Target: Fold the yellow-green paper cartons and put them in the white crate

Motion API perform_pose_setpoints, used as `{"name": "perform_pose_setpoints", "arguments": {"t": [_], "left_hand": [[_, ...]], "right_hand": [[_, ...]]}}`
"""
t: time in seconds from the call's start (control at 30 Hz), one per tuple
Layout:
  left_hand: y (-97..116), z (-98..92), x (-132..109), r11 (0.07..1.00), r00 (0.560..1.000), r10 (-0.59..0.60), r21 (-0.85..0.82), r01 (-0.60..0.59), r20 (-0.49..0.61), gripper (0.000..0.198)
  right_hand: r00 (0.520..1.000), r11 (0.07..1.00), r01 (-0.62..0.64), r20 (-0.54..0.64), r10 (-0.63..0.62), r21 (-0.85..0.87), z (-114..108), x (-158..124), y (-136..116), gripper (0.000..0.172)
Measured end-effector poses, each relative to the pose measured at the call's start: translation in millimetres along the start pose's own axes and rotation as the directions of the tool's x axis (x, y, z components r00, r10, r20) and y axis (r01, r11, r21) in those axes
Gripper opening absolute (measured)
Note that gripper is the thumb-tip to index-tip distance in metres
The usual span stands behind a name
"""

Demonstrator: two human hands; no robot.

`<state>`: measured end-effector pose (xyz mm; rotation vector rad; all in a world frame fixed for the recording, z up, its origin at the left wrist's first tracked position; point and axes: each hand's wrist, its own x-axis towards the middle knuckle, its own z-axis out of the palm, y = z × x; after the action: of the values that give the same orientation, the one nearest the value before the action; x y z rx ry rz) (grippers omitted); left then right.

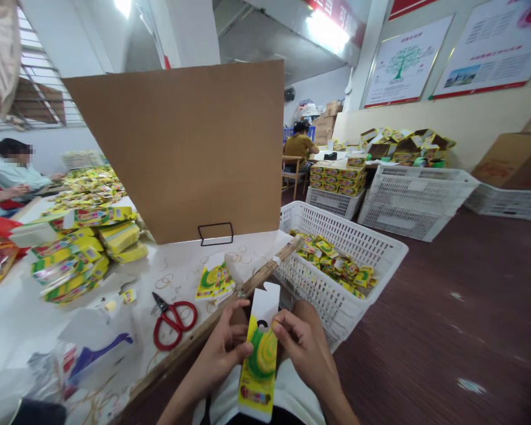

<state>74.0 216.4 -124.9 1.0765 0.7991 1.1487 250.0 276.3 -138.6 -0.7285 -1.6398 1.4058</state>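
Observation:
A flat yellow and green printed carton (260, 360) with a white flap at its top is held upright over my lap. My left hand (225, 345) grips its left edge, thumb on the printed face. At the upper right edge, by the round notch, my right hand (303, 348) pinches the carton between thumb and fingers. A small stack of similar flat cartons (215, 280) lies on the table just beyond my left hand. Red-handled scissors (172, 321) rest on the table to the left, blades slightly apart.
A white plastic crate (345, 227) holding many small cartons stands right of the wooden table edge (265, 268). A large cardboard sheet (194, 153) stands upright behind a wire stand (215, 234). Bundled cartons (71, 262) and rubber bands lie at left. Other people sit farther off.

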Motion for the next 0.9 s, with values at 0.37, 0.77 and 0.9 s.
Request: {"name": "perform_pose_setpoints", "arguments": {"t": [0.37,0.77,0.9], "left_hand": [[-12,-8.6,4,0.940,0.983,0.093,0.338,-0.034,-0.159,0.042],[-7,0.7,6,0.851,0.983,0.106,0.524,-0.013,-0.148,0.047],[-9,-2.2,5,0.863,0.986,0.102,0.506,-0.020,-0.135,0.048]], "right_hand": [[0.971,0.997,-0.011,-0.236,0.029,0.076,-2,2,5,0.038],[0.975,0.966,-0.219,0.013,0.220,0.134,8,0,15,0.048],[0.979,0.980,-0.199,0.048,0.198,0.014,1,0,2,0.042]]}}
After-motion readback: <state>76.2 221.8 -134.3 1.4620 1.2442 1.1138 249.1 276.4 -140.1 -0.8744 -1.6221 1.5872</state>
